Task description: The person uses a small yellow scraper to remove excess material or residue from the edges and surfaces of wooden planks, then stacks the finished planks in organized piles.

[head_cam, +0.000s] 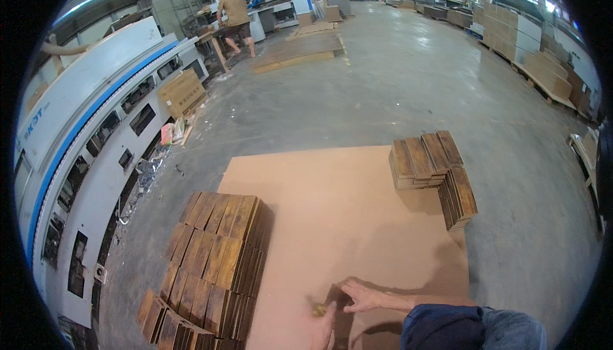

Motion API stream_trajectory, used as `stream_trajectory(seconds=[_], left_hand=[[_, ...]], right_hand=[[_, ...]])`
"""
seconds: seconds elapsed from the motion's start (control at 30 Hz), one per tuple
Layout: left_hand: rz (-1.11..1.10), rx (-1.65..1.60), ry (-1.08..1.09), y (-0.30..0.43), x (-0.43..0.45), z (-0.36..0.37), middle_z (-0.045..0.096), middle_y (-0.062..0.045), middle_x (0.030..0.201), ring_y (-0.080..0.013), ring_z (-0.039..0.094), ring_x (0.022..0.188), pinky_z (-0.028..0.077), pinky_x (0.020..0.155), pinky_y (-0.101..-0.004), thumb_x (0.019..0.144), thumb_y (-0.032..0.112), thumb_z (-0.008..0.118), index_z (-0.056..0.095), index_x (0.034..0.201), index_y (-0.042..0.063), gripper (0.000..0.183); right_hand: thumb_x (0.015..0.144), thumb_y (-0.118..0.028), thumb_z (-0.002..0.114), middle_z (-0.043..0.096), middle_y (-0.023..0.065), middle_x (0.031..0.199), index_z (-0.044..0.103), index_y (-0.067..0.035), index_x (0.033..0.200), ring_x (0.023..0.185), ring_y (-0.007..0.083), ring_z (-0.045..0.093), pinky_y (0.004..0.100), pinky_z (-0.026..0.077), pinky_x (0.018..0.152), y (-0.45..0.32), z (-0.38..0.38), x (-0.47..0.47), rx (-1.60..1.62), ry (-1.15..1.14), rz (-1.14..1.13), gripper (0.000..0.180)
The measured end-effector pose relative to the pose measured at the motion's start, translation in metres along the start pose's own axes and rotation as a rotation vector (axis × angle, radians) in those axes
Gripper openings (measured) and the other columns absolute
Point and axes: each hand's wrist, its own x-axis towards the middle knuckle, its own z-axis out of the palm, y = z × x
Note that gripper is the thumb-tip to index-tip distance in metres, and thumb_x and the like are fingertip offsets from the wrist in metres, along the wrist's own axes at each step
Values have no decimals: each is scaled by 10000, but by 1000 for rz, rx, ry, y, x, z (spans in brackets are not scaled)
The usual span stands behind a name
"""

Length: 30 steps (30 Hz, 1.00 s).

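My left hand [323,325] is blurred at the bottom of the view, low over a brown sheet [306,192]. A small yellowish thing [319,310] shows against its thumb and fingers; blur hides what it is and whether it is gripped. Just to the right, my right hand [362,297] reaches in with thumb and fingers curved apart, nothing visible between them. Shadow falls on the sheet between both hands. To the left stands a large stack of dark-stained wooden boards [215,254], in several rows. Smaller stacks of like boards [426,156] sit at the sheet's far right corner.
A long white machine with a blue stripe [103,96] runs along the left, with a cardboard box [182,92] and scraps beside it. A person [234,12] stands at a bench further off. Stacked panels [512,34] line the right side of the concrete floor [383,91].
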Motion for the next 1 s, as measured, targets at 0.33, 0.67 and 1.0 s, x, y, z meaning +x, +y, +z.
stream_trajectory(seconds=[0.33, 0.67, 1.0], left_hand=[[-128, -360, 138, -7, 11, -11, 647, -27, 758, -127, 597, 612, 500, 556, -283, 805, 59, 785, 654, 886, 17, 159], [-218, -257, 90, 1, 10, -9, 660, -51, 829, -135, 607, 672, 510, 602, -301, 854, 142, 753, 640, 995, -15, 239], [-354, -356, -21, -18, -1, -2, 690, -116, 967, -211, 668, 839, 565, 702, -380, 917, 174, 695, 598, 1165, -28, 334]], right_hand=[[931, -525, 637, 639, 128, 935, 509, -5, 1195, 831, 229, 614, 380, 533, 689, -11, -2, -1, 418, -262, 318, 597], [939, -526, 636, 642, 95, 947, 549, -13, 1182, 856, 176, 622, 344, 535, 691, -34, -5, -5, 447, -186, 477, 574], [1001, -370, 597, 619, 121, 1215, 490, -8, 1380, 1119, 177, 566, 357, 482, 972, -15, 3, -5, 378, -158, 307, 535]])
